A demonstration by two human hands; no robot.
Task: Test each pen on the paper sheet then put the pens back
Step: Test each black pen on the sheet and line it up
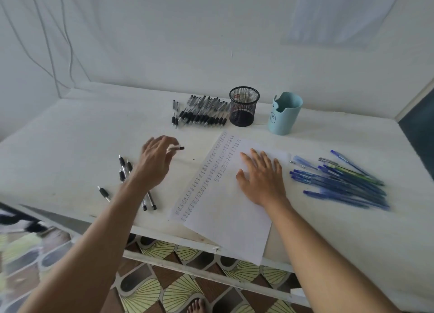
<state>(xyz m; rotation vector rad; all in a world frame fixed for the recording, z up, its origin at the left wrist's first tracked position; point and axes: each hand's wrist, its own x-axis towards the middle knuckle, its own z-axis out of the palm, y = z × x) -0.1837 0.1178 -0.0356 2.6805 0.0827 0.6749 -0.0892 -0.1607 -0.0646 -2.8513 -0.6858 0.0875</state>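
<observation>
The left hand (155,162) hovers over the middle of the counter (70,136), its fingers (169,141) curled round a black-tipped pen (178,147) (only the tip shows past them). The right hand (263,179) lies flat on the paper sheet (225,223), fingers straight and spread, holding nothing. The sheet overhangs the counter's near edge. A few loose black pens (124,169) lie toward the near left edge. A row of black pens (202,113), a mesh cup (243,107) and a blue cup (284,114) sit along the far edge. Blue pens (342,181) lie toward the right edge.
</observation>
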